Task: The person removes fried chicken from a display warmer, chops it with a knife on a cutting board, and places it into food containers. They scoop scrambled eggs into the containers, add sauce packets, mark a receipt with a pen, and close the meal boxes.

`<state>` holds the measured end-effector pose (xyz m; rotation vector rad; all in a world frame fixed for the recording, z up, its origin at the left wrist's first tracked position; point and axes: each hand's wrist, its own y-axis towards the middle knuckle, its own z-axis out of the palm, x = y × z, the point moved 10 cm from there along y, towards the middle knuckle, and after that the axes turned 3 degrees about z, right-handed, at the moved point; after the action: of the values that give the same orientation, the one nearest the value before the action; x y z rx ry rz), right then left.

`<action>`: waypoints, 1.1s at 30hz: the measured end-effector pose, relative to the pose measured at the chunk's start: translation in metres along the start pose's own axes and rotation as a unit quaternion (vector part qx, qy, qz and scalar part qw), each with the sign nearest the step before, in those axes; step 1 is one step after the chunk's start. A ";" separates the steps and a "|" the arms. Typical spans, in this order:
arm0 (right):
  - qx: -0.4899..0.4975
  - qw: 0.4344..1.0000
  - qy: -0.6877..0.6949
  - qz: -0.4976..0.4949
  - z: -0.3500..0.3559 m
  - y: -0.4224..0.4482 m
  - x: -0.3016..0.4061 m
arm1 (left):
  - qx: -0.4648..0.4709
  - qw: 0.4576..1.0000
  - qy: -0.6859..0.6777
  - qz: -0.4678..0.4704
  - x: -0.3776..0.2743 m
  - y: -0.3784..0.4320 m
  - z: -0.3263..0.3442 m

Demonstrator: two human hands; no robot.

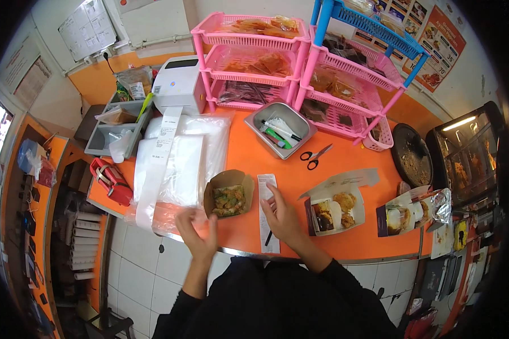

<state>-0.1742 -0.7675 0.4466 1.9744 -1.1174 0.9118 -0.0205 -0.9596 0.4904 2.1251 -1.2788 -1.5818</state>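
Observation:
My left hand (198, 235) is raised at the counter's front edge, fingers apart and slightly blurred, holding nothing. Just above and right of it stands an open kraft paper food box (249, 186) with green-flecked food (229, 201) inside. My right hand (281, 216) hovers over or rests on a long printed receipt (265, 186), its fingers apart; contact cannot be told. A thin black pen-like item (268, 238) lies on the receipt's lower part. Right of that hand, an open paper box (337, 229) holds fried pieces and a sauced portion. Another open food box (401, 231) stands farther right.
Plastic bags (186, 169) and a label printer (178, 84) with its paper strip hanging out are at left. Scissors (316, 156) and a steel container (297, 150) of pens lie behind. Pink tiered racks (254, 76) line the back; a round black pan (411, 156) sits at right.

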 end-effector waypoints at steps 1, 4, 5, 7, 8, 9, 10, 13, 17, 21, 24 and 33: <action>0.069 0.996 -0.006 0.059 0.020 0.011 -0.002 | -0.003 1.000 0.005 -0.001 0.010 0.016 -0.001; 0.157 0.983 -0.080 0.060 0.050 0.032 -0.001 | 0.190 0.973 0.098 -0.083 0.045 0.030 0.041; 0.175 0.974 -0.145 0.006 0.056 0.038 0.002 | 0.252 0.958 0.129 -0.050 0.033 0.029 0.053; 0.127 0.987 -0.099 -0.023 0.041 0.041 0.042 | 0.308 0.936 0.167 -0.030 0.028 0.032 0.049; 0.071 0.995 -0.055 -0.041 0.022 0.037 0.058 | 0.232 0.965 0.117 -0.034 0.014 0.039 0.028; 0.070 0.995 -0.058 -0.036 0.021 0.036 0.051 | 0.155 0.985 0.064 -0.036 0.004 0.042 0.010; 0.112 0.991 -0.071 -0.035 0.032 0.040 0.041 | 0.190 0.975 0.058 -0.101 0.019 0.040 0.018; 0.161 0.982 -0.092 -0.036 0.046 0.038 0.027 | 0.258 0.951 0.165 -0.041 0.025 0.032 0.039; 0.107 0.993 -0.024 -0.039 0.029 0.037 0.037 | 0.209 0.969 0.108 -0.074 0.020 0.034 0.028; 0.209 0.969 -0.131 -0.021 0.056 0.043 0.006 | 0.276 0.946 0.165 -0.049 0.025 0.029 0.052; 0.091 0.994 -0.045 -0.051 0.028 0.041 0.024 | 0.239 0.957 0.123 -0.108 0.032 0.032 0.050; 0.133 0.989 -0.062 0.019 0.049 0.051 0.004 | 0.243 0.953 0.141 -0.117 0.046 0.040 0.060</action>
<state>-0.2064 -0.8298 0.4357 2.2605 -1.1549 1.0130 -0.0899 -0.9979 0.4586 2.7679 -1.4702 -1.0447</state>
